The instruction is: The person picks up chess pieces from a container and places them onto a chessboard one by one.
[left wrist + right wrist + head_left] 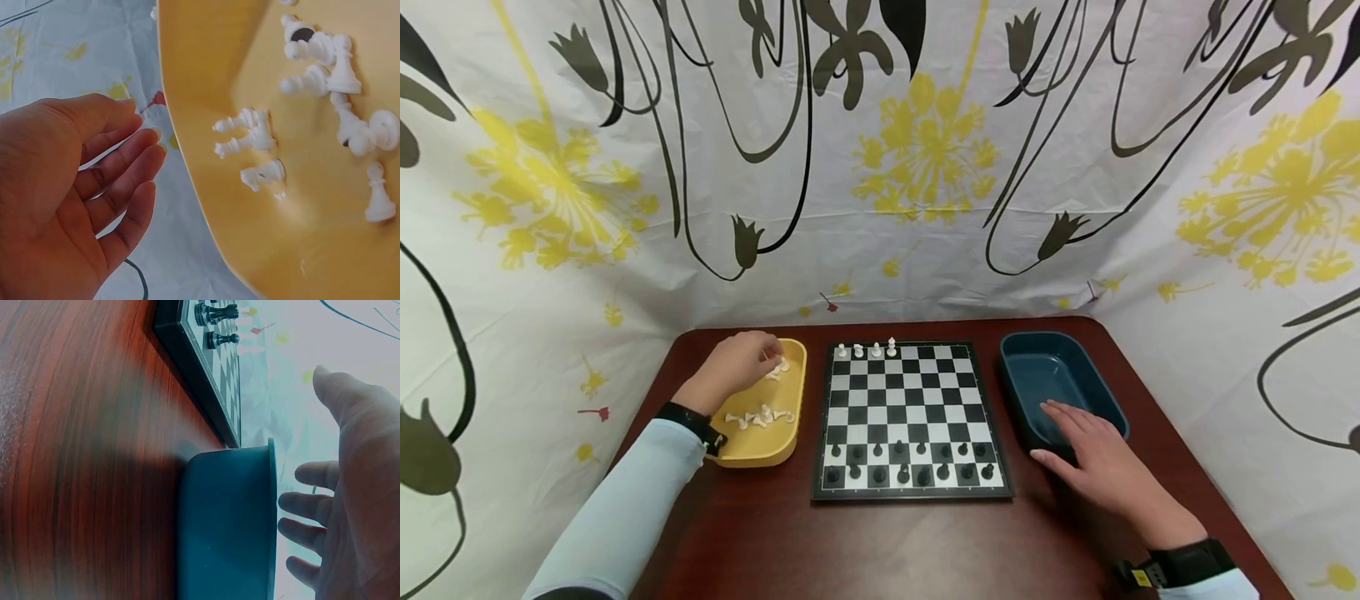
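My left hand [735, 367] hovers over the yellow tray [752, 452], its fingers relaxed and slightly bent. In the left wrist view nothing shows between the thumb and fingers of that hand [69, 200]. Several loose white chess pieces [345, 69] lie in the tray, including a knight [262, 174]. On the chessboard [910, 408], several white pieces [891, 348] stand along the far row at its left end. Two rows of black pieces [903, 475] stand at the near side. My right hand [1101, 458] is held by the near edge of the blue tray [1048, 371], fingers spread and holding nothing.
The dark red wooden table [910, 550] carries the board between the two trays. A patterned cloth [895, 275] hangs behind the table and along both sides. No pieces are visible inside the blue tray.
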`<action>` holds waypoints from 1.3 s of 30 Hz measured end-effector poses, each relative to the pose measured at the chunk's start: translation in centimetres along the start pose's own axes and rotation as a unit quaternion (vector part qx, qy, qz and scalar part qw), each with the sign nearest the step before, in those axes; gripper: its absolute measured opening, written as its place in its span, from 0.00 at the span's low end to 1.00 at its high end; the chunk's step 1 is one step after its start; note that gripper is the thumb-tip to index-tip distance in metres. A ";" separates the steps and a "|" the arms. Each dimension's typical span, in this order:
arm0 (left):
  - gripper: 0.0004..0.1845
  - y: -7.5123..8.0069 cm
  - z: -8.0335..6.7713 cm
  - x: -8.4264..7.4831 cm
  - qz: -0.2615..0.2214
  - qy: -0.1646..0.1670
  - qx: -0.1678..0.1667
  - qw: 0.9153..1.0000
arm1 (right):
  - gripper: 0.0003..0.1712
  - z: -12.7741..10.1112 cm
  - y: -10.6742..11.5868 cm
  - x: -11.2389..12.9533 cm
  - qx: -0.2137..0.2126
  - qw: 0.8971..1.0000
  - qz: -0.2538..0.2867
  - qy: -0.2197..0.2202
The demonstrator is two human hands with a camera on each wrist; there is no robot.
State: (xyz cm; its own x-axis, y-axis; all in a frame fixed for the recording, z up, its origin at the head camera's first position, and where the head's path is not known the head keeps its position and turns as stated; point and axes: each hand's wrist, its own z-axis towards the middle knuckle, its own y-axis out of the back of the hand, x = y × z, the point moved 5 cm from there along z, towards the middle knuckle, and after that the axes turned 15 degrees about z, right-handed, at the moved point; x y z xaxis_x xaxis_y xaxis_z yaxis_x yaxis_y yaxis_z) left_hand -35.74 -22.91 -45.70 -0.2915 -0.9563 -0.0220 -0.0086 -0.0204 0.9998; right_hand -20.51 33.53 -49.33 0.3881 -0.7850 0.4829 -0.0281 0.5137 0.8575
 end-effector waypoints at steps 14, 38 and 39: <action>0.13 -1.3 1.3 3.0 -0.009 0.040 0.013 0.999 | 0.47 -0.1 0.0 0.0 -0.002 1.000 -0.003 -0.004; 0.10 -4.1 4.4 2.8 0.052 -0.004 0.057 0.997 | 0.47 -0.5 -0.1 -0.2 -0.002 1.000 0.005 -0.004; 0.11 -4.1 4.3 2.8 0.051 -0.001 0.058 0.997 | 0.47 -0.5 -0.2 -0.2 -0.002 1.000 0.005 -0.004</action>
State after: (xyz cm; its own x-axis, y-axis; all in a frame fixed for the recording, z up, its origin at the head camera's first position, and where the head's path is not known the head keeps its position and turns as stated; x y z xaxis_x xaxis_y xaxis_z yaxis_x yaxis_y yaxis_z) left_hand -40.68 -24.24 -49.87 -0.2990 -0.9509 0.0798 -0.0901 0.1114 0.9897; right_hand -20.09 33.83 -49.69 0.3799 -0.7830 0.4925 -0.0279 0.5225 0.8522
